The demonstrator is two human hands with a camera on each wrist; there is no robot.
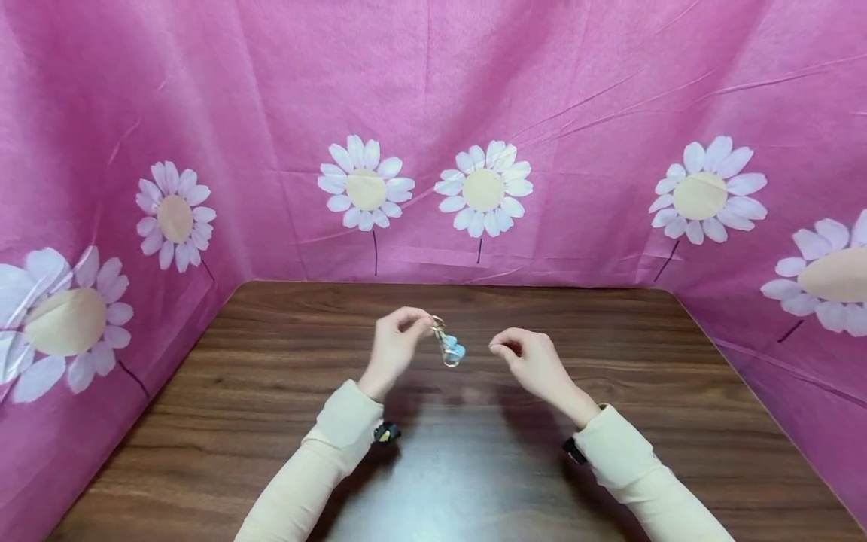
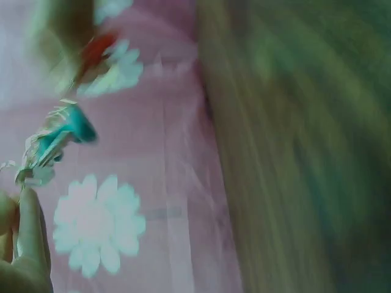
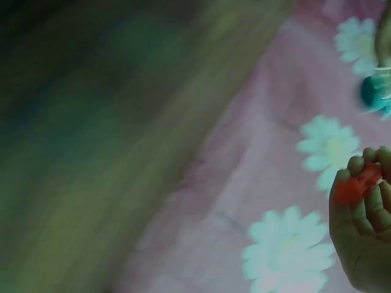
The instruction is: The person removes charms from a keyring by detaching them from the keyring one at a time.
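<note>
My left hand (image 1: 421,323) is raised above the brown wooden table (image 1: 271,421) and pinches the top ring of a small keychain (image 1: 450,348). Its blue charm (image 2: 67,129) and clear loop hang below the fingertips. My right hand (image 1: 509,347) is a short way to the right of the keychain, apart from it. Its fingers are curled round a small red piece (image 3: 357,185). In the right wrist view the blue charm (image 3: 374,94) shows at the upper right edge. Both wrist views are blurred. Both arms wear cream sleeves.
A pink cloth with white daisies (image 1: 483,188) walls the table at the back and on both sides. The table's far edge (image 1: 447,286) runs just beyond the hands. A black band (image 1: 387,432) sits at the left wrist.
</note>
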